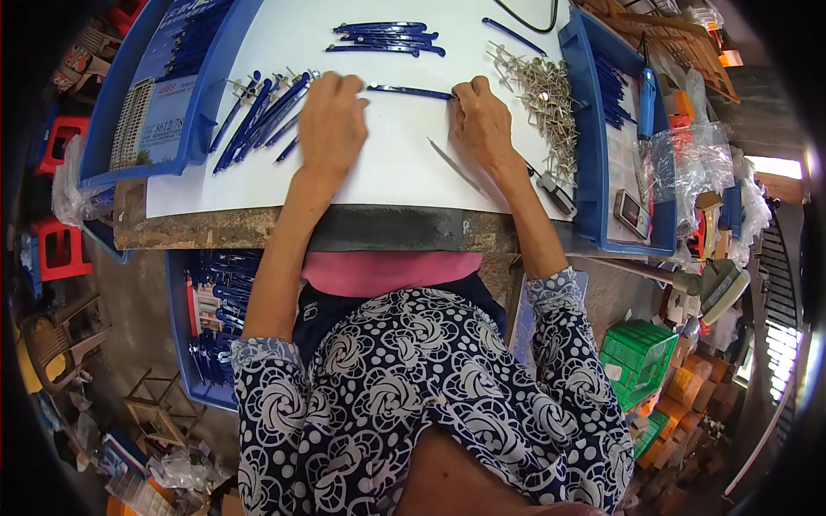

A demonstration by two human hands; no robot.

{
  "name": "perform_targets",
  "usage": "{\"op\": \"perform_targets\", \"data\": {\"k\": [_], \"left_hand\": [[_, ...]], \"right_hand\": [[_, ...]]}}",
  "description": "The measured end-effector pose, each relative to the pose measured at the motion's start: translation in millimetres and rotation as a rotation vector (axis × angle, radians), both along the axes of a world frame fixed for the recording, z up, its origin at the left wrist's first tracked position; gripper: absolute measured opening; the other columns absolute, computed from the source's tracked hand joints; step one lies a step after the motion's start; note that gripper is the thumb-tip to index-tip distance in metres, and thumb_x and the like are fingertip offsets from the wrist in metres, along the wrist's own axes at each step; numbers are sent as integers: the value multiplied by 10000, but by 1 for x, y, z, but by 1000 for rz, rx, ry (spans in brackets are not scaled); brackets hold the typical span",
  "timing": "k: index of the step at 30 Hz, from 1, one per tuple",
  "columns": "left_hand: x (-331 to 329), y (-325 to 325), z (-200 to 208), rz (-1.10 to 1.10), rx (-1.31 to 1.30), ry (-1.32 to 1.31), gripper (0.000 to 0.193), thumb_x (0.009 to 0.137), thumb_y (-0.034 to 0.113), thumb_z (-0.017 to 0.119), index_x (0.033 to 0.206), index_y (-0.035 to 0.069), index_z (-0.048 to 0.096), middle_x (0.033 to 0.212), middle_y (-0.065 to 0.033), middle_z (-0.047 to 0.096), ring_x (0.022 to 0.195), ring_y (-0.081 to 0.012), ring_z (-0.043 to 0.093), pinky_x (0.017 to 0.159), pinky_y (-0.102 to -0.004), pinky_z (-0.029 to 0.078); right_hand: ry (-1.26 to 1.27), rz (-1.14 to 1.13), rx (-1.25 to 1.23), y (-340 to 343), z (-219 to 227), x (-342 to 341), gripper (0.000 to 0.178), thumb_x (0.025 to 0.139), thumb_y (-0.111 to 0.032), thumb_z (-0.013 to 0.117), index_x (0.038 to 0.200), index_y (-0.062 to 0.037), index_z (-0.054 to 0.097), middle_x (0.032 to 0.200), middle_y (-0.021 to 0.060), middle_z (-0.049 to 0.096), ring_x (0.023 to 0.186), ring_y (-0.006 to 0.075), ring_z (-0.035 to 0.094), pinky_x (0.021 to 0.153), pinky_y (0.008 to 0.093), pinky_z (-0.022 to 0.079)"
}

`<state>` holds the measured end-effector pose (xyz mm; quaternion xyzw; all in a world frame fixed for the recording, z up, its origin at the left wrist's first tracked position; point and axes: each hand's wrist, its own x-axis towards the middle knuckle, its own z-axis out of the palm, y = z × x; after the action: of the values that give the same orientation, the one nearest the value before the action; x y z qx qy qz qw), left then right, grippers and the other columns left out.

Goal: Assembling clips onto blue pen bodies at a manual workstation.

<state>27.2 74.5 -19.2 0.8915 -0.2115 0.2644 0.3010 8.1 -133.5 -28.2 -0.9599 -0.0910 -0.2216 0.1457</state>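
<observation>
A slim dark-blue strip [409,90] lies crosswise on the white sheet [396,155] between my hands. My right hand [482,120] pinches its right end. At the strip's left end, just apart from it, my left hand [334,125] has its fingers curled; what they hold, if anything, is hidden. Beside the left hand lies a fanned bunch of blue strips [262,116] with metal pins sticking out. Farther off sits a stack of similar strips [387,39], and a single strip [514,37] lies at the far right. A heap of flat-headed metal pins [546,107] spreads right of my right hand.
A thin curved blade [456,166] lies near my right wrist, with a dark-handled tool [555,191] beyond it. Blue trays flank the table: left tray [185,142], right tray [594,206] with a phone [632,213]. Another blue tray [183,344] of strips stands below.
</observation>
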Motion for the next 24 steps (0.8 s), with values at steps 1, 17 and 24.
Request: {"op": "perform_targets", "data": {"k": [1,17,24], "left_hand": [[2,-9,0,-1,-3,1,150,684,72,624,823,51,571,807,-95,500,795,-277,496,687,-362,417],[14,-77,-24,-285,87,20,149,694,21,605,821,54,534,864,-61,543,900,-237,487,781,-367,350],[3,-75,-2,-302,-237,130,124,768,30,563,889,8,551,749,-113,580,644,-242,553,597,-332,439]], "right_hand": [[17,6,-5,-3,1,-3,130,709,-20,587,827,-56,543,763,127,487,609,321,535,524,395,432],[238,-52,964,-22,43,-48,165,838,-150,567,839,10,609,645,9,565,468,11,362,416,157,275],[460,9,1171,-20,44,-57,237,857,-174,545,973,27,596,662,11,543,499,16,357,422,159,248]]}}
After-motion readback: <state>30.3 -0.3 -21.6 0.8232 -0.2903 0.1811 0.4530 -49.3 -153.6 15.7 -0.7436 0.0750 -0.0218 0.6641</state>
